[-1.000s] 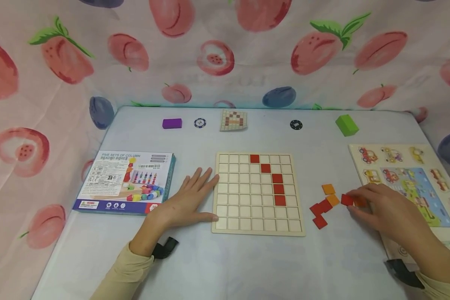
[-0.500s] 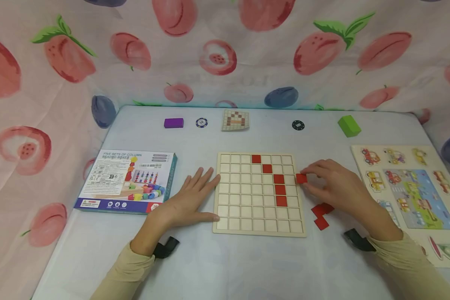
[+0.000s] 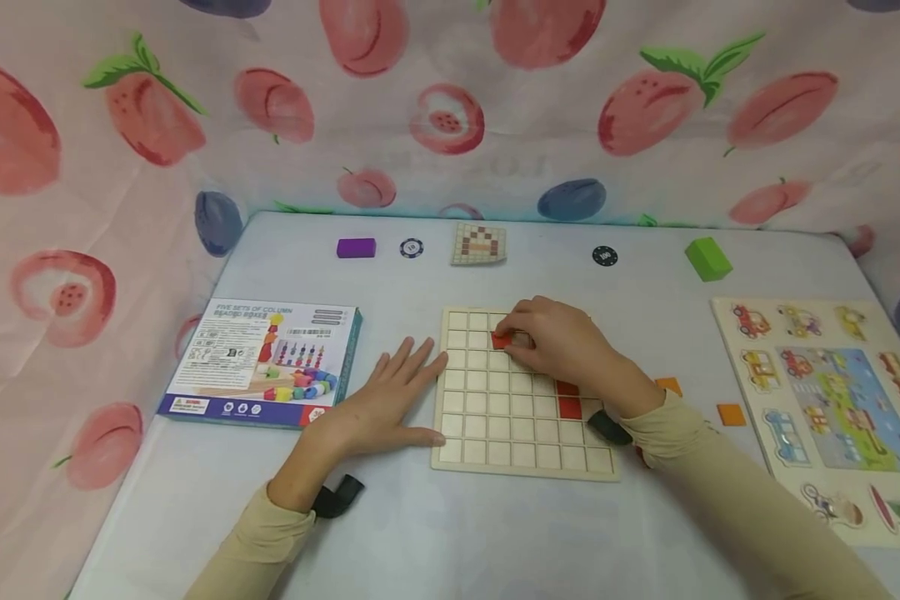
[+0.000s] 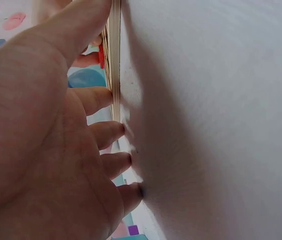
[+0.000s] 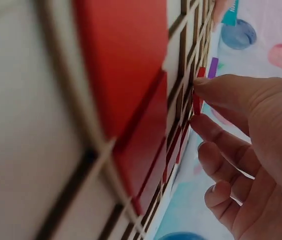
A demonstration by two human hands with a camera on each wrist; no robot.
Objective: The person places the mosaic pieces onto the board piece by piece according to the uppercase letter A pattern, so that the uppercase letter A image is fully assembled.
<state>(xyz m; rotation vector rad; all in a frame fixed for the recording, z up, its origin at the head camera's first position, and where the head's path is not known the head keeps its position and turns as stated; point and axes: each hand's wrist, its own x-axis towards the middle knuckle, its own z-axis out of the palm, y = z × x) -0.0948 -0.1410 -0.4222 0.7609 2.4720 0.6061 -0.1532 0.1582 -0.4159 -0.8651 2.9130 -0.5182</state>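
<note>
A wooden grid board (image 3: 495, 433) lies mid-table with red square tiles set in it (image 3: 568, 407). My right hand (image 3: 547, 340) reaches over the board's upper part and pinches a red tile (image 3: 501, 340) between thumb and fingers, low over a cell in the second row. The right wrist view shows that red tile (image 5: 197, 100) held at the fingertips right beside the grid (image 5: 131, 125). My left hand (image 3: 390, 400) lies flat on the table, fingers straight, touching the board's left edge (image 4: 115, 75). Loose orange tiles (image 3: 731, 414) lie to the board's right.
A bead-toy box (image 3: 262, 360) lies left of the board. A vehicle puzzle board (image 3: 832, 400) sits at the right. Along the back stand a purple block (image 3: 356, 247), two chips (image 3: 412, 247), a pattern card (image 3: 478, 243) and a green block (image 3: 708, 258).
My right hand picked a red tile from the loose pile at the right and carried it left over the board to its upper rows. The left hand stayed put.
</note>
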